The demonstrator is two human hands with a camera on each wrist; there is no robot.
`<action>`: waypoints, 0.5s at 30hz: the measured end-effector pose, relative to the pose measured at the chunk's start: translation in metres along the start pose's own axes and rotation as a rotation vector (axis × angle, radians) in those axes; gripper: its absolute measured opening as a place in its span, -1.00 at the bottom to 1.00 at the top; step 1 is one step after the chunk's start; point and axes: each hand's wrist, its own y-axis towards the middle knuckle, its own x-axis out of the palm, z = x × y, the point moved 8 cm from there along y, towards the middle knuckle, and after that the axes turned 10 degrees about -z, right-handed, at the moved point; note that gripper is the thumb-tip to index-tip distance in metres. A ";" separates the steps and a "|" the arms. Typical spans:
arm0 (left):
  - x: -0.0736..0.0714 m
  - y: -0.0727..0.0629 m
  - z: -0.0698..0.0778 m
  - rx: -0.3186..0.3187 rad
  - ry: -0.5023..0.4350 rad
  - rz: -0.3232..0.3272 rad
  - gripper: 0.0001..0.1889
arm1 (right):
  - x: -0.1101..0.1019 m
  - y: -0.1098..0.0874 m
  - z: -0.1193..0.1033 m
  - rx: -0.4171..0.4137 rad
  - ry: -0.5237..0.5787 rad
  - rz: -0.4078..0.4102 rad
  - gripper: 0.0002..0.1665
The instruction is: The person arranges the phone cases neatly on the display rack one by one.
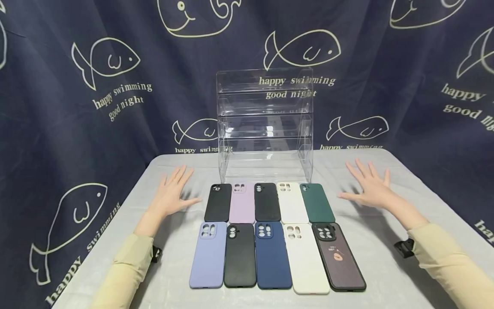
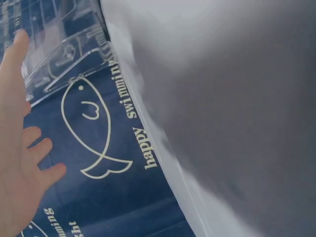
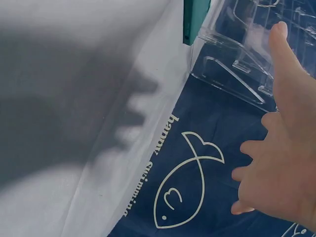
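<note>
Both hands are spread with fingers extended and hold nothing. My left hand (image 1: 171, 193) is left of two rows of phone cases, nearest the small black case (image 1: 218, 204) in the back row. My right hand (image 1: 372, 189) is to their right, nearest the dark green case (image 1: 318, 204). Also in the back row lie a pink-lilac case (image 1: 242, 205), another black case (image 1: 267, 206) and a white case (image 1: 293, 206). The front row has a lavender case (image 1: 208, 259), a black case (image 1: 240, 262), a navy case (image 1: 273, 262), a white case (image 1: 307, 266) and a dark printed case (image 1: 341, 264).
Behind the cases stands a clear tiered acrylic rack (image 1: 266, 161), its shelves bare. A pale cloth covers the table (image 1: 170, 266). A dark blue curtain (image 1: 162, 77) with fish drawings and lettering hangs behind and at the sides.
</note>
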 end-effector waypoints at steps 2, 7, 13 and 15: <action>-0.009 0.003 0.000 0.033 -0.054 0.074 -0.07 | -0.003 -0.001 0.000 -0.004 0.017 0.003 0.21; -0.020 0.012 -0.002 0.003 -0.223 0.132 -0.27 | -0.009 -0.006 -0.006 -0.068 0.103 0.051 0.14; -0.020 0.026 0.001 -0.045 -0.488 0.160 -0.42 | -0.002 -0.019 -0.022 -0.182 0.225 0.085 0.00; -0.016 0.031 0.002 -0.061 -0.559 0.153 -0.44 | 0.001 -0.024 -0.027 -0.185 0.235 0.089 -0.04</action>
